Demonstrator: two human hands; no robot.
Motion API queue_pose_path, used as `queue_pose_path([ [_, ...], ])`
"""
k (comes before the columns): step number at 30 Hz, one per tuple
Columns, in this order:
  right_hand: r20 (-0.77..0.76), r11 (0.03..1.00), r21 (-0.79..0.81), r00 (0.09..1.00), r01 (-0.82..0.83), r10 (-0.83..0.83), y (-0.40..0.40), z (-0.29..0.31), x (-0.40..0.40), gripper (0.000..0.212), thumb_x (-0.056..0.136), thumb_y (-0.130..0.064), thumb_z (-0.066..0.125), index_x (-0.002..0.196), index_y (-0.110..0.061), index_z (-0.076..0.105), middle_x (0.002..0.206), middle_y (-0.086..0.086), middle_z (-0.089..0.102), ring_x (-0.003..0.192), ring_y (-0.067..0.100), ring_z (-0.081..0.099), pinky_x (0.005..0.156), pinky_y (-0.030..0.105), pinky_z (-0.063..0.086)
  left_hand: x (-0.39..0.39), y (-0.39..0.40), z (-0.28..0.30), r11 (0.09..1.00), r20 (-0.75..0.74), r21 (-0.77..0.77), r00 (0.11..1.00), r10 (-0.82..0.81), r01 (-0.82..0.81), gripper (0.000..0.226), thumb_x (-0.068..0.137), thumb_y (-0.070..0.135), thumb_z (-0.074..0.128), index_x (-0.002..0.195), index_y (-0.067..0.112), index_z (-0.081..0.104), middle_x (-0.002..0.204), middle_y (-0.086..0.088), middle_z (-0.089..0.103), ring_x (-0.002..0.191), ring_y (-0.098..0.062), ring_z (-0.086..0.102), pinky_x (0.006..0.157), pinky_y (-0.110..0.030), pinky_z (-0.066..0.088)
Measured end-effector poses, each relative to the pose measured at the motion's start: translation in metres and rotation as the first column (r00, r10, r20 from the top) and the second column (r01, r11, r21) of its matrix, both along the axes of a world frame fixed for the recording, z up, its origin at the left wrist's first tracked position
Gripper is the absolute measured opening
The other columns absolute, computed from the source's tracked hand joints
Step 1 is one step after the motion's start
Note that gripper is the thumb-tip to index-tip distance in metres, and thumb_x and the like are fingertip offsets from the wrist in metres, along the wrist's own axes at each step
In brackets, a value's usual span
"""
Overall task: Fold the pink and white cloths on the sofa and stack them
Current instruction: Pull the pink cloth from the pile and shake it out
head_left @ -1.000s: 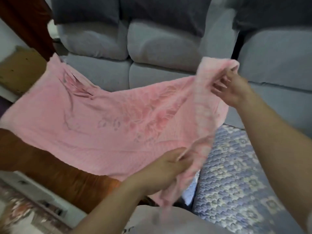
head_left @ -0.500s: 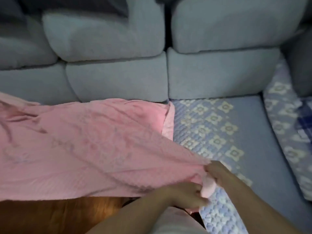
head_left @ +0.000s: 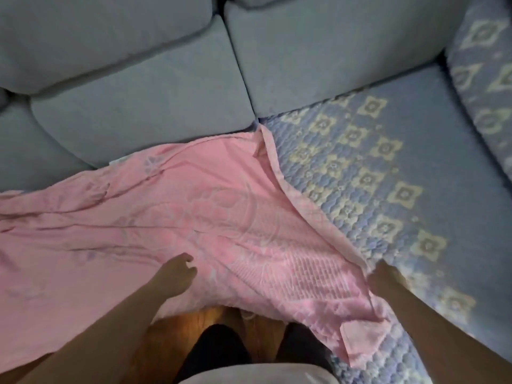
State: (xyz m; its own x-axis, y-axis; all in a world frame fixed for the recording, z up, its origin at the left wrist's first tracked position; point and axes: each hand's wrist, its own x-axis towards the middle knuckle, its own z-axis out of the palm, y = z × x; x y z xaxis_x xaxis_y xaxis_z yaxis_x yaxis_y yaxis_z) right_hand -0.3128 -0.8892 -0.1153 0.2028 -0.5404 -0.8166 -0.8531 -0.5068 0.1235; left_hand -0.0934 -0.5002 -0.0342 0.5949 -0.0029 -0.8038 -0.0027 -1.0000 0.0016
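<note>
The pink cloth point(head_left: 210, 217) lies spread across the sofa seat, wrinkled on its left side, with its near edge hanging over the seat front. Its right edge is turned over in a narrow fold. My left hand point(head_left: 174, 275) rests on the cloth near the front edge, fingers loosely curled and holding nothing. My right hand point(head_left: 386, 281) is at the cloth's right edge, where its fingertips pinch the folded hem. No white cloth is in view.
The grey sofa back cushions point(head_left: 144, 101) rise behind the cloth. A blue quilted cover with flower patterns point(head_left: 388, 167) lies over the right seat. Below the cloth I see wooden floor point(head_left: 210, 322) and my dark-trousered legs point(head_left: 216, 353).
The cloth went from being held up in the air to lying spread on the seat. My left hand let go of the corner and moved left onto the cloth; my right hand stayed at the right edge.
</note>
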Motion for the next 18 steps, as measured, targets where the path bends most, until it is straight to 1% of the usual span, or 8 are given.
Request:
queue_pose_path([
  [2,0.212,0.992,0.095,0.971,0.089,-0.107,0.019,0.006,0.055,0.035,0.096,-0.020,0.052,0.130,-0.012,0.054,0.131,0.014,0.058,0.118,0.033,0.059,0.097,0.034,0.050,0.031,-0.005,-0.011,0.998,0.080,-0.001,0.995,0.056,-0.056,0.048,0.099,0.022,0.055,0.145,0.012,0.045,0.141,-0.012,0.054,0.128,-0.029,0.053,0.102,-0.030,0.042],
  [3,0.279,0.986,0.159,0.956,0.046,-0.090,0.031,0.008,0.088,0.036,0.097,-0.018,0.050,0.132,-0.012,0.054,0.131,0.012,0.058,0.119,0.032,0.058,0.097,0.034,0.049,0.048,-0.009,-0.019,0.999,0.111,-0.003,0.993,0.039,-0.039,0.052,0.098,0.023,0.054,0.147,0.013,0.042,0.143,-0.014,0.051,0.129,-0.031,0.052,0.103,-0.034,0.042],
  [6,0.392,0.969,0.245,0.913,0.012,-0.111,0.058,-0.015,0.183,0.042,0.098,-0.024,0.051,0.139,-0.016,0.049,0.137,0.013,0.056,0.124,0.032,0.055,0.102,0.037,0.046,0.112,-0.020,-0.049,0.995,0.264,0.026,0.959,-0.104,0.101,0.062,0.098,0.029,0.053,0.153,0.015,0.030,0.148,-0.019,0.040,0.135,-0.035,0.043,0.108,-0.043,0.039],
  [8,0.477,0.988,0.155,0.875,0.012,-0.085,0.065,-0.040,0.244,0.052,0.096,-0.029,0.055,0.144,-0.019,0.042,0.144,0.015,0.048,0.130,0.034,0.049,0.106,0.039,0.043,0.167,-0.023,-0.074,0.983,0.445,0.031,0.878,-0.175,0.180,0.067,0.096,0.030,0.057,0.153,0.011,0.027,0.153,-0.021,0.033,0.140,-0.039,0.034,0.111,-0.049,0.036],
  [11,0.565,0.997,0.025,0.821,0.075,-0.076,0.064,-0.073,0.329,0.080,0.093,-0.047,0.059,0.156,-0.019,0.019,0.153,0.017,0.034,0.140,0.037,0.035,0.113,0.044,0.032,0.251,-0.024,-0.107,0.957,0.705,0.023,0.674,-0.220,0.289,0.069,0.091,0.027,0.065,0.148,0.005,0.034,0.145,-0.025,0.042,0.135,-0.045,0.037,0.106,-0.055,0.039],
  [14,0.511,0.988,0.004,0.849,0.157,-0.137,0.059,-0.112,0.383,0.095,0.094,-0.038,0.061,0.159,-0.015,-0.003,0.154,0.019,0.035,0.141,0.039,0.036,0.113,0.047,0.035,0.300,-0.013,-0.135,0.932,0.680,0.139,0.652,-0.336,0.336,0.062,0.092,0.028,0.060,0.146,0.009,0.038,0.126,-0.024,0.058,0.119,-0.044,0.053,0.100,-0.049,0.043],
  [16,0.478,0.989,-0.035,0.871,0.146,-0.111,0.059,-0.131,0.394,0.075,0.097,-0.024,0.054,0.158,-0.011,0.014,0.150,0.022,0.041,0.137,0.039,0.042,0.110,0.044,0.039,0.304,-0.007,-0.143,0.908,0.610,0.176,0.681,-0.405,0.381,0.043,0.093,0.022,0.054,0.136,0.017,0.050,0.115,-0.017,0.066,0.106,-0.039,0.063,0.093,-0.044,0.048],
  [18,0.655,0.968,-0.123,0.751,0.218,-0.086,0.055,-0.129,0.381,0.041,0.093,-0.013,0.048,0.134,-0.009,0.052,0.130,0.020,0.059,0.121,0.037,0.057,0.097,0.040,0.046,0.288,0.003,-0.144,0.884,0.708,0.091,0.595,-0.381,0.458,0.034,0.087,0.009,0.054,0.119,0.016,0.064,0.100,-0.015,0.067,0.091,-0.038,0.064,0.080,-0.045,0.052],
])
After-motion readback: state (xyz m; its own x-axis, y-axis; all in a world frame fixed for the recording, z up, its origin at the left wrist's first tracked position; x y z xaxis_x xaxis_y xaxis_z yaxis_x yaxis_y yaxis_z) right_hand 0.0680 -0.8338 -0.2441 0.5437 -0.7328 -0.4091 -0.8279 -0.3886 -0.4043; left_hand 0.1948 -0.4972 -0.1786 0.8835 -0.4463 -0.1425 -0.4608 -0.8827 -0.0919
